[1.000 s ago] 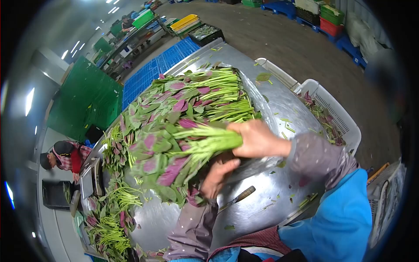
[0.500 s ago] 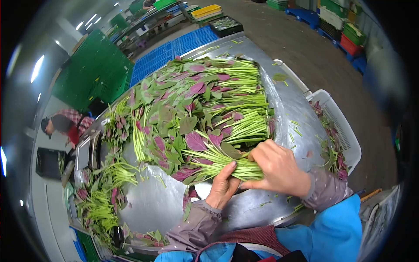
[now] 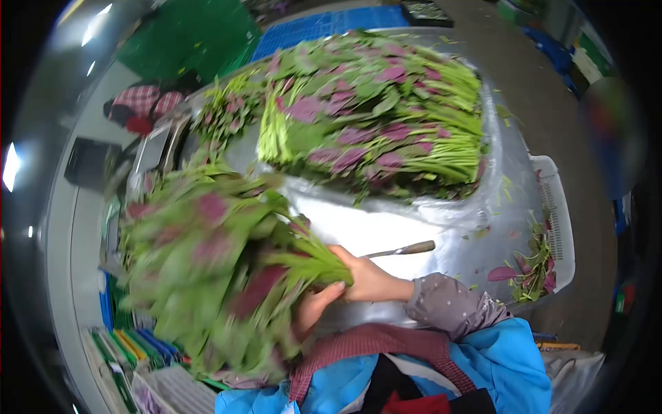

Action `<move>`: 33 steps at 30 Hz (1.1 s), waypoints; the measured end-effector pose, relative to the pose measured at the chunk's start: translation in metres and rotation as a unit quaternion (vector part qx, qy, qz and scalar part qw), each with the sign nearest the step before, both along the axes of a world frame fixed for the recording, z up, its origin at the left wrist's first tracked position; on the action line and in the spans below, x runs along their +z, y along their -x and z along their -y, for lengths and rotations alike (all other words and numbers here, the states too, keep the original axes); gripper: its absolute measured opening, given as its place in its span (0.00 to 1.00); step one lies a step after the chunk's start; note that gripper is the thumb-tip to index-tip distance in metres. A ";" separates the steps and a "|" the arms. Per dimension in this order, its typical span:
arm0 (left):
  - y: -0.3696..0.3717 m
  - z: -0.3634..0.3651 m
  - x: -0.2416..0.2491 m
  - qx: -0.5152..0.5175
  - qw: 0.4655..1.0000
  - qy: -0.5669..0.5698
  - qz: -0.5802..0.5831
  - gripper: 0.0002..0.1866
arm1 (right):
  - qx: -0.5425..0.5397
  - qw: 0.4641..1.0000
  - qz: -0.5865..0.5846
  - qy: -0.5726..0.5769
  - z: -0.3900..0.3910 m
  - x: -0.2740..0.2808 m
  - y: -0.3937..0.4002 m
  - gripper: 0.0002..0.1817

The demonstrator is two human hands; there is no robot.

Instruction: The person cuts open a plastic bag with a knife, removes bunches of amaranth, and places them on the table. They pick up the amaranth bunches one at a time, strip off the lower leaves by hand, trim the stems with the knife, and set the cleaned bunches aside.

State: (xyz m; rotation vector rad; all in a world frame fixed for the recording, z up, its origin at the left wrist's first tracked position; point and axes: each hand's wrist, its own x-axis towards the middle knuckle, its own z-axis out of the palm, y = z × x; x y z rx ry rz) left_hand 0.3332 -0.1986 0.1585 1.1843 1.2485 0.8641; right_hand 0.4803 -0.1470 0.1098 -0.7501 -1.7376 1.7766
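Note:
Both hands are wrapped around the stems of a large bunch of amaranth greens, its green and purple leaves fanned out to the left and blurred by motion. My left hand grips it from below, partly covered by leaves. Against it, my right hand closes on the stem ends. A knife with a wooden handle lies on the metal table, just beyond my right hand. Farther back, a big stack of amaranth rests on clear plastic, stems pointing right.
A white basket with loose leaves stands at the table's right edge. At the left are a scale and a smaller heap of greens. A person in a checked shirt is beyond the scale. Blue pallets lie behind the table.
The bunch has moved left and toward my body, away from the stack, with both hands still holding it. The view has shifted, and the knife on the table now shows.

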 end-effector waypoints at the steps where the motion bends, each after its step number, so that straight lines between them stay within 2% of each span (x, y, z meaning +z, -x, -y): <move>1: 0.000 0.016 0.002 0.066 0.993 0.038 -0.094 0.21 | 0.048 0.992 -0.098 0.069 0.008 -0.035 0.008 0.33; 2: 0.014 0.033 -0.028 0.078 0.986 0.144 -0.041 0.21 | 0.098 0.946 -0.133 0.279 0.017 -0.046 0.008 0.29; 3: 0.030 0.048 -0.066 0.088 0.966 0.244 0.017 0.21 | 0.111 0.942 -0.128 0.289 0.029 -0.066 0.007 0.29; 4: 0.037 0.056 -0.080 0.102 0.962 0.254 0.023 0.21 | 0.085 0.870 -0.105 0.474 0.044 -0.090 0.006 0.27; 5: 0.042 0.063 -0.091 0.042 0.972 0.233 -0.010 0.19 | 0.050 0.764 -0.072 0.639 0.057 -0.107 0.005 0.26; 6: 0.048 0.069 -0.101 -0.021 0.976 0.211 -0.042 0.18 | 0.016 0.759 -0.109 0.642 0.066 -0.114 0.005 0.25; 7: 0.054 0.075 -0.113 -0.015 0.975 0.220 -0.035 0.18 | -0.021 0.753 -0.146 0.641 0.073 -0.118 0.005 0.25; 9: 0.064 0.082 -0.131 -0.025 0.982 0.166 -0.089 0.14 | -0.023 0.744 -0.148 0.651 0.071 -0.117 -0.002 0.25; 10: 0.063 0.078 -0.120 -0.016 0.980 0.146 -0.133 0.11 | -0.004 0.737 -0.175 0.653 0.067 -0.111 -0.006 0.25; 11: 0.063 0.077 -0.114 -0.013 0.980 0.150 -0.128 0.11 | 0.015 0.730 -0.203 0.652 0.066 -0.109 -0.011 0.25; 12: 0.063 0.074 -0.109 -0.011 0.979 0.021 -0.203 0.11 | 0.045 0.736 -0.209 0.642 0.065 -0.109 -0.014 0.26; 13: 0.062 0.071 -0.107 -0.007 0.955 -0.107 -0.275 0.12 | 0.046 0.737 -0.203 0.643 0.065 -0.107 -0.013 0.26; 14: 0.060 0.068 -0.111 -0.012 0.930 -0.212 -0.299 0.18 | 0.011 0.763 -0.169 0.624 0.066 -0.102 -0.010 0.26; 15: 0.058 0.061 -0.109 -0.009 0.931 -0.211 -0.298 0.18 | -0.023 0.786 -0.136 0.602 0.067 -0.098 -0.008 0.25; 16: 0.056 0.052 -0.104 -0.060 0.896 -0.262 -0.354 0.22 | -0.023 0.787 -0.134 0.602 0.067 -0.097 -0.006 0.25; 17: 0.053 0.043 -0.101 -0.111 0.852 -0.310 -0.407 0.26 | -0.030 0.817 -0.078 0.570 0.068 -0.097 -0.004 0.23; 18: 0.050 0.034 -0.100 -0.111 0.852 -0.311 -0.406 0.26 | -0.037 0.844 -0.023 0.535 0.069 -0.096 -0.003 0.22; 19: 0.047 0.026 -0.100 -0.160 0.811 -0.353 -0.437 0.29 | -0.038 0.844 -0.023 0.535 0.068 -0.090 0.001 0.22; 20: 0.044 0.018 -0.100 -0.208 0.766 -0.392 -0.466 0.31 | -0.021 0.886 0.060 0.460 0.066 -0.078 0.006 0.20; 21: 0.041 0.009 -0.102 -0.209 0.765 -0.395 -0.464 0.31 | -0.004 0.915 0.142 0.378 0.064 -0.067 0.008 0.19; 22: 0.038 0.000 -0.106 -0.226 0.746 -0.437 -0.448 0.30 | -0.008 0.915 0.142 0.377 0.061 -0.061 0.007 0.19; 23: 0.037 -0.008 -0.109 -0.245 0.725 -0.479 -0.430 0.29 | 0.017 0.953 0.172 0.248 0.058 -0.055 0.005 0.19; 24: 0.038 -0.016 -0.111 -0.268 0.738 -0.474 -0.398 0.28 | 0.039 0.972 0.201 0.115 0.053 -0.049 0.001 0.19; 25: 0.039 -0.020 -0.108 -0.274 0.736 -0.479 -0.393 0.28 | 0.030 0.972 0.201 0.115 0.046 -0.038 -0.005 0.19; 27: 0.040 -0.027 -0.095 -0.249 0.799 -0.432 -0.336 0.26 | 0.030 0.956 0.146 0.253 0.028 -0.019 -0.028 0.19; 28: 0.042 -0.031 -0.081 -0.203 0.809 -0.432 -0.344 0.25 | -0.023 0.964 0.135 0.228 0.016 -0.025 -0.043 0.19; 29: 0.044 -0.035 -0.068 -0.210 0.806 -0.437 -0.340 0.25 | -0.075 0.969 0.124 0.200 0.007 -0.037 -0.058 0.18; 30: 0.048 -0.039 -0.057 -0.165 0.815 -0.424 -0.358 0.25 | -0.189 0.955 0.227 0.007 0.006 -0.059 -0.065 0.17; 31: 0.049 -0.041 -0.046 -0.120 0.822 -0.410 -0.376 0.25 | -0.216 0.849 0.403 -0.266 0.007 -0.069 -0.072 0.18; 32: 0.049 -0.043 -0.037 -0.127 0.819 -0.416 -0.376 0.25 | -0.184 0.816 0.413 -0.359 0.008 -0.080 -0.079 0.18; 33: 0.048 -0.045 -0.029 -0.122 0.846 -0.340 -0.393 0.25 | -0.150 0.774 0.420 -0.450 0.007 -0.089 -0.086 0.18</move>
